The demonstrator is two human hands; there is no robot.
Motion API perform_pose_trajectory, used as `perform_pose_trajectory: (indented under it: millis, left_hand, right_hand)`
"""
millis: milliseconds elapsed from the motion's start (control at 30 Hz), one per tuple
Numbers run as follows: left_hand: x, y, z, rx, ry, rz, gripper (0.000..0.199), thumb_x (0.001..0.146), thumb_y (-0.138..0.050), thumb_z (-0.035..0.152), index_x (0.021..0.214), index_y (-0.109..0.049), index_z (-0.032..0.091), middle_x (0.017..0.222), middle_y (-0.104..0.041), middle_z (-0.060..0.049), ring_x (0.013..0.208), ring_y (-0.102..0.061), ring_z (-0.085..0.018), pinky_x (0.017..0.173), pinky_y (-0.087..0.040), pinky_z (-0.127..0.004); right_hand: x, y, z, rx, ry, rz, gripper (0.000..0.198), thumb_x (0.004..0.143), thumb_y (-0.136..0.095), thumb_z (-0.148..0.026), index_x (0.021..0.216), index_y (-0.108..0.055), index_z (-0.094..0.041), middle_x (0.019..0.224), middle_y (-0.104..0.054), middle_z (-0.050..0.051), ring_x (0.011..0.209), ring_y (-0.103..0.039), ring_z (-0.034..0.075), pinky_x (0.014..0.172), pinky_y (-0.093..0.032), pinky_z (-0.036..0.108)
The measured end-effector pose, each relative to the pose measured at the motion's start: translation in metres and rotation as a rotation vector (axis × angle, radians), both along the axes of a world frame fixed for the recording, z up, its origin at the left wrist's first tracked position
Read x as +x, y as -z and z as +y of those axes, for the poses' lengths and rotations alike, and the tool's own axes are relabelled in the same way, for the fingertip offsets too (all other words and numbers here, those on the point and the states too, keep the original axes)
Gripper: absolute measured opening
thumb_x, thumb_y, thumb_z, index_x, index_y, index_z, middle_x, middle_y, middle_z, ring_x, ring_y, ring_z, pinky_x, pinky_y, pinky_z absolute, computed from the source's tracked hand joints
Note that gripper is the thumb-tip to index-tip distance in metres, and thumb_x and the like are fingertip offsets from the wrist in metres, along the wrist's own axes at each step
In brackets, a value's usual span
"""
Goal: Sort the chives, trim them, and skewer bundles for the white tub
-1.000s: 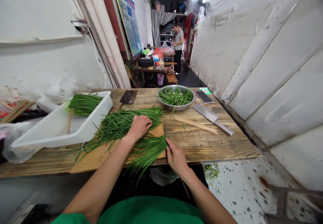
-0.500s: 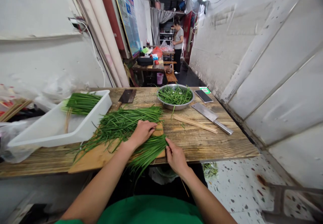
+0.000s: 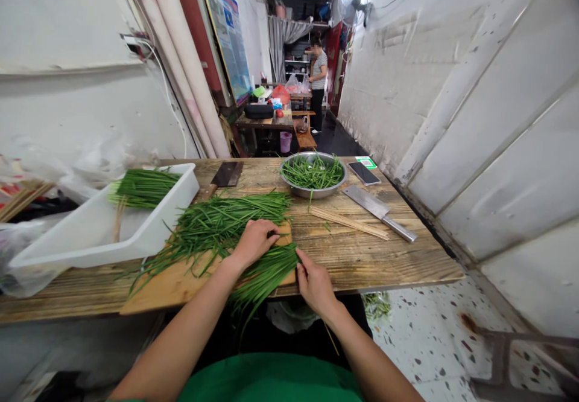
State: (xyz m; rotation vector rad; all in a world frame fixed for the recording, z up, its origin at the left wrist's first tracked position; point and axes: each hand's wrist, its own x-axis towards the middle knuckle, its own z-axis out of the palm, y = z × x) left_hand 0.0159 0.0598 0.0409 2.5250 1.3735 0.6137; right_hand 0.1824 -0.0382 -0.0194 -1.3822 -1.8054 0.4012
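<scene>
My left hand reaches over a wooden cutting board, fingers curled with thumb and fingertips close together on what looks like a garlic chive. Behind it lies a large loose heap of garlic chives. A smaller bunch of garlic chives fans out toward me, its gathered ends at the fingertips of my right hand. That hand is closed, index finger pointing along the ends. A thin bamboo skewer sticks out below its wrist; the grip on it is mostly hidden.
A white tray with more chives stands left, near a dark-bladed cleaver. A steel bowl of cut chives, a phone, loose skewers and a metal cleaver lie right. A person stands far back.
My left hand shifts very slightly, and a gap shows between its thumb and fingers. The right hand keeps its place at the chive ends.
</scene>
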Motion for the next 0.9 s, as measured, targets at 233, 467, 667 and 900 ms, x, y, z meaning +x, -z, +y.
perform_pose_trajectory:
  millis: [233, 467, 667, 900]
  left_hand:
    - [0.0001, 0.004, -0.0002, -0.094, 0.015, -0.095, 0.015, 0.075, -0.054, 0.03, 0.078, -0.066, 0.02, 0.075, -0.063, -0.001, 0.074, -0.054, -0.014, 0.072, -0.034, -0.027]
    - [0.0034, 0.0064, -0.0011, -0.104, -0.013, -0.12, 0.018, 0.076, -0.053, 0.031, 0.079, -0.068, 0.02, 0.077, -0.064, -0.002, 0.075, -0.055, -0.015, 0.072, -0.037, -0.027]
    - [0.0026, 0.0092, -0.0004, -0.071, 0.039, -0.129, 0.019, 0.079, -0.05, 0.03, 0.079, -0.067, 0.021, 0.077, -0.064, -0.002, 0.074, -0.055, -0.014, 0.073, -0.037, -0.026]
    - [0.0036, 0.0093, -0.0026, -0.013, 0.057, -0.126, 0.02, 0.081, -0.049, 0.029, 0.081, -0.067, 0.021, 0.08, -0.064, -0.003, 0.079, -0.055, -0.015, 0.077, -0.035, -0.028]
  right_hand:
    - [-0.0001, 0.0013, 0.0008, 0.005, -0.011, 0.01, 0.04, 0.082, -0.037, -0.016, 0.12, -0.048, -0.012, 0.101, -0.065, 0.012, 0.088, -0.063, 0.02, 0.077, -0.05, 0.03]
    - [0.0, 0.003, 0.0016, 0.018, -0.016, 0.017, 0.04, 0.082, -0.038, -0.016, 0.12, -0.049, -0.012, 0.101, -0.065, 0.012, 0.087, -0.064, 0.02, 0.076, -0.051, 0.031]
    - [-0.0003, 0.0032, 0.0021, 0.01, -0.019, 0.017, 0.04, 0.082, -0.037, -0.016, 0.12, -0.049, -0.011, 0.101, -0.065, 0.012, 0.088, -0.063, 0.02, 0.077, -0.051, 0.031]
    - [-0.0003, 0.0017, 0.0017, 0.005, -0.022, 0.009, 0.04, 0.082, -0.036, -0.016, 0.12, -0.049, -0.01, 0.102, -0.064, 0.013, 0.089, -0.063, 0.02, 0.078, -0.05, 0.03]
